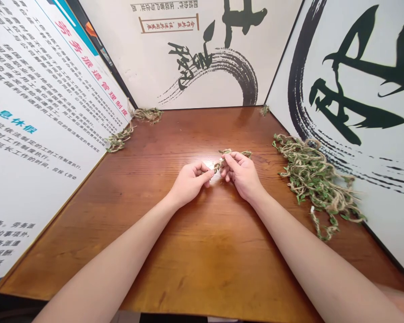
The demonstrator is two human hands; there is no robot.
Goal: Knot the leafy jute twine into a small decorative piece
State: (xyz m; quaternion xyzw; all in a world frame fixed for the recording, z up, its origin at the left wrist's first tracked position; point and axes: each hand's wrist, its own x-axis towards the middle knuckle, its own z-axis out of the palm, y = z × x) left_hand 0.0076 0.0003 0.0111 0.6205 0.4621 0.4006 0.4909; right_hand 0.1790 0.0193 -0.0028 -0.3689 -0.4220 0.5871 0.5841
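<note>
My left hand (190, 183) and right hand (240, 175) are positioned close together over the wooden table (175, 255), the fingers of each closed narrowly on a short length of leaf-covered jute twine (225, 160), which spans both grips. A larger tangled heap of twine (314, 184) lies to my right against the calligraphy panel (353, 80); smaller twine pieces (119, 140) sit near the far left corner.

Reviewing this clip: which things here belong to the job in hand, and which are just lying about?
Job in hand:
- left hand
- right hand
- short length of leafy twine, pinched between both hands
- tangled pile of leafy twine, right of the hands

Lying about:
- small twine bunches in the far corner
- wooden table
- printed notice board
- calligraphy panel
</note>
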